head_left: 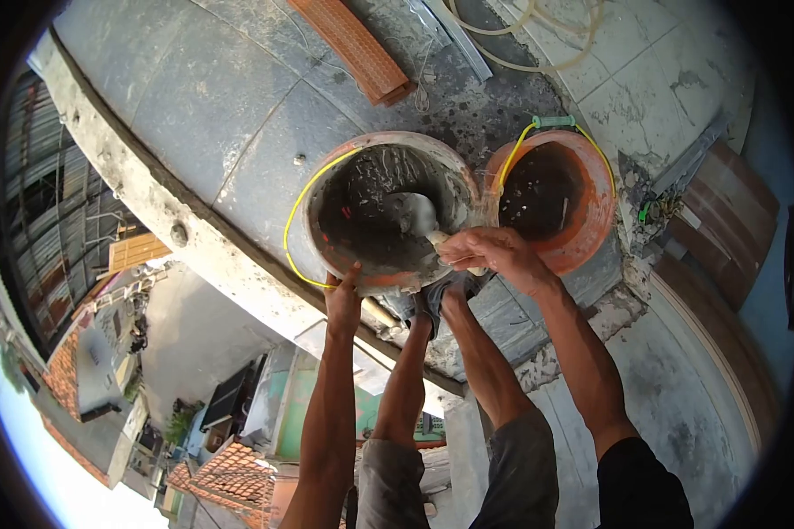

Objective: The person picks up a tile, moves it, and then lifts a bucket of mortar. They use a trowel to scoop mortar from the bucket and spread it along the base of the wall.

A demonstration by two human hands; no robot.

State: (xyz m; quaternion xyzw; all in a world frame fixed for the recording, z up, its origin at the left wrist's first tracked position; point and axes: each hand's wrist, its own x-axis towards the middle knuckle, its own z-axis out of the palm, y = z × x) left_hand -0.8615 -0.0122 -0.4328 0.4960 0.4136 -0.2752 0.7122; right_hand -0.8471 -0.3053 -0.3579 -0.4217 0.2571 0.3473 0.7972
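Observation:
My left hand (pixel 344 300) is closed on the near rim of a large orange bucket (pixel 388 139), which has a yellow handle and wet grey mix (pixel 362 212) inside. In my right hand (pixel 494 256) is the handle of a trowel (pixel 417 213), over the bucket's right side. The trowel's blade rests at the surface of the mix, and its lower edge is hard to make out. A second orange bucket (pixel 591 234) with dark liquid stands to the right, just beyond my right hand.
Orange perforated bricks or strips (pixel 353 48), a metal channel (pixel 463 44) and a pale hose (pixel 538 66) lie at the top. A concrete ledge (pixel 176 234) runs along the left, with a drop to rooftops beyond. Brown boards (pixel 723 220) lean at the right.

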